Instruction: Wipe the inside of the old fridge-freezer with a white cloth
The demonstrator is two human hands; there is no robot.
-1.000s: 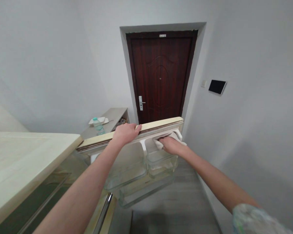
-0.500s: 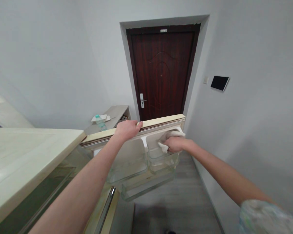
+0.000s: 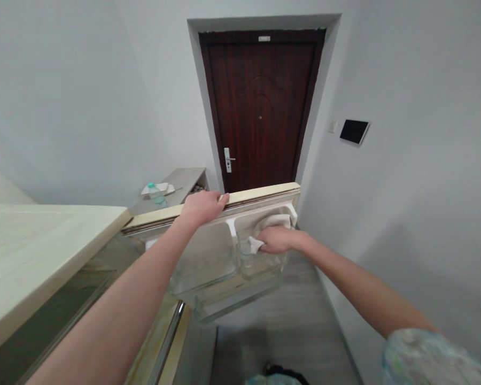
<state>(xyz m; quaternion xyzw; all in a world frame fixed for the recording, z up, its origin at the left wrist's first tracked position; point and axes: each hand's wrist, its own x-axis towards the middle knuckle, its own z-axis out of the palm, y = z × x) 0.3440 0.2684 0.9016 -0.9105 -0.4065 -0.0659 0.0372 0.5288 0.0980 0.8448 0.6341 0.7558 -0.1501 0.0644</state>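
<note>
My left hand (image 3: pixel 204 206) is closed over the top edge of the opened refrigerator door (image 3: pixel 260 192), fingers wrapped over its far side. A pale cloth (image 3: pixel 278 220) is bunched in my right hand (image 3: pixel 276 239), inside the upper right door bin (image 3: pixel 250 220). To its left sits a wider clear bin (image 3: pixel 208 256), with nothing seen in it. Below both runs a long clear door shelf (image 3: pixel 236 299). My right fingertips are partly hidden by the cloth.
The refrigerator's top (image 3: pixel 44 230) fills the left side. Behind the door, a cabinet (image 3: pixel 184 179) holds a plastic bottle (image 3: pixel 156 196) and a white tray (image 3: pixel 168 188). A dark red door (image 3: pixel 260 107) stands ahead, with a wall panel (image 3: pixel 354 131) to its right.
The view has shifted slightly, so everything sits a little further left and higher. My right hand stays in the right bin with the cloth; my left hand keeps its place on the door edge.
</note>
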